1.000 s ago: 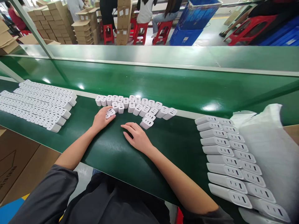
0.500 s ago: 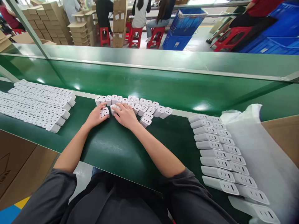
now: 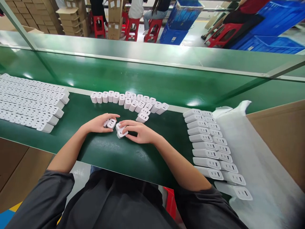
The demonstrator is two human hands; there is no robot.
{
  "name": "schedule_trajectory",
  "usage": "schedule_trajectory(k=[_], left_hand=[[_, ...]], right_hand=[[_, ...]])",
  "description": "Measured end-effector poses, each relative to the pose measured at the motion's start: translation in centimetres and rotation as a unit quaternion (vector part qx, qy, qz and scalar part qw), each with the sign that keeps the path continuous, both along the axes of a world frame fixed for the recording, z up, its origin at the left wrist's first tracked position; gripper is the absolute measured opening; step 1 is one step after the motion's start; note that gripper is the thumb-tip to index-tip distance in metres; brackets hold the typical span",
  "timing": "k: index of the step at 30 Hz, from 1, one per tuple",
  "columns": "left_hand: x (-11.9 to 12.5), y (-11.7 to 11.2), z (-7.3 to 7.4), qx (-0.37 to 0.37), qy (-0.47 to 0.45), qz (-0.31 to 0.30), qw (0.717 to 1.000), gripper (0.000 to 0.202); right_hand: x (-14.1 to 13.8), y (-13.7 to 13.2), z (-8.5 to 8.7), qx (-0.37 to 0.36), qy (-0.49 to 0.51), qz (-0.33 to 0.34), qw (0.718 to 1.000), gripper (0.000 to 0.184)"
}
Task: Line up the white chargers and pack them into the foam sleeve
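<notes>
My left hand (image 3: 98, 123) is curled around a pair of white USB wall chargers (image 3: 111, 124), low over the green bench. Just to its right, my right hand (image 3: 140, 131) grips two more white chargers (image 3: 122, 132), its fingers over their tops and partly hiding one. The two pairs are close, with a small gap between them. Beyond my hands stands a loose, curved row of white chargers (image 3: 116, 97), port faces up. Two tilted chargers (image 3: 142, 117) stick out from its near side.
A dense block of chargers (image 3: 28, 101) fills the bench's left. At right, two columns of chargers (image 3: 206, 154) lie beside white wrapping (image 3: 257, 159) and a cardboard box (image 3: 281, 133). A green ledge (image 3: 143, 52) runs along the back; people sit beyond it.
Both hands have come away from the row toward me, each with chargers. My right hand has turned and now holds a pair. The view has shifted slightly.
</notes>
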State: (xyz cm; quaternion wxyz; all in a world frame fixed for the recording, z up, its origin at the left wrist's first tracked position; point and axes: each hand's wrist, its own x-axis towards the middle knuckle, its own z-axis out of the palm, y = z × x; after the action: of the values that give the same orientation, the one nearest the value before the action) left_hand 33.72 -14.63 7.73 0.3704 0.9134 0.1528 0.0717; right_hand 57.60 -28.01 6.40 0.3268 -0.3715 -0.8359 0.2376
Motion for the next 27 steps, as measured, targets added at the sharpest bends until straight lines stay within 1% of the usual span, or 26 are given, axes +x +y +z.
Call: schedule_trajectory(k=[2,4,6,8,9,10,11,13,14,15,17,20,24,27], left_hand=[[0.2,-0.5,0.1,0.014,0.005,-0.028,0.999,0.061],[0.4,-0.8,0.3,0.058,0.015,-0.045,0.997,0.059],[0.6,-1.2,0.4,0.124,0.019,-0.042,0.991,0.064],[0.8,-1.8,0.4,0.187,0.011,-0.021,0.982,0.073],[1.0,-2.1,0.3,0.21,0.004,-0.011,0.978,0.076],[1.1,-2.4,0.2,0.226,-0.003,-0.004,0.974,0.078],[1.4,-2.8,0.0,0.239,-0.009,0.0,0.971,0.079],[1.8,-3.3,-0.5,0.258,-0.014,0.001,0.966,0.078],[2.0,-3.6,-0.7,0.266,-0.011,-0.001,0.964,0.075],[2.2,-3.7,-1.0,0.272,-0.006,-0.002,0.962,0.07],[2.4,-3.8,-1.3,0.277,0.005,-0.002,0.961,0.059],[2.4,-3.7,-1.4,0.279,0.013,0.002,0.96,0.048],[2.2,-3.6,-1.1,0.308,0.002,0.001,0.951,0.048],[2.1,-3.7,-1.0,0.347,-0.019,0.003,0.938,0.054]], right_hand=[[0.0,-0.5,0.3,-0.031,0.006,0.016,0.999,0.018],[-0.1,-0.8,0.5,-0.043,0.011,0.018,0.999,0.022],[-0.2,-0.9,0.5,-0.026,0.02,0.006,0.999,0.026],[0.3,-1.2,0.5,0.012,0.03,-0.031,0.999,0.028],[0.7,-1.3,0.5,0.035,0.034,-0.069,0.996,0.028],[1.3,-1.5,0.5,0.056,0.034,-0.124,0.99,0.026],[2.0,-1.6,0.5,0.073,0.029,-0.191,0.978,0.024],[3.4,-1.8,0.2,0.091,-0.001,-0.321,0.943,0.022],[4.1,-1.8,0.0,0.091,-0.024,-0.363,0.927,0.025],[4.6,-1.8,-0.3,0.085,-0.049,-0.386,0.917,0.028],[5.3,-1.6,-0.9,0.066,-0.089,-0.387,0.915,0.032],[5.7,-1.6,-1.3,0.051,-0.104,-0.346,0.931,0.029],[6.6,-2.2,-0.2,0.037,-0.088,-0.252,0.963,0.026],[7.3,-2.9,0.9,0.0,-0.082,-0.191,0.978,0.03]])
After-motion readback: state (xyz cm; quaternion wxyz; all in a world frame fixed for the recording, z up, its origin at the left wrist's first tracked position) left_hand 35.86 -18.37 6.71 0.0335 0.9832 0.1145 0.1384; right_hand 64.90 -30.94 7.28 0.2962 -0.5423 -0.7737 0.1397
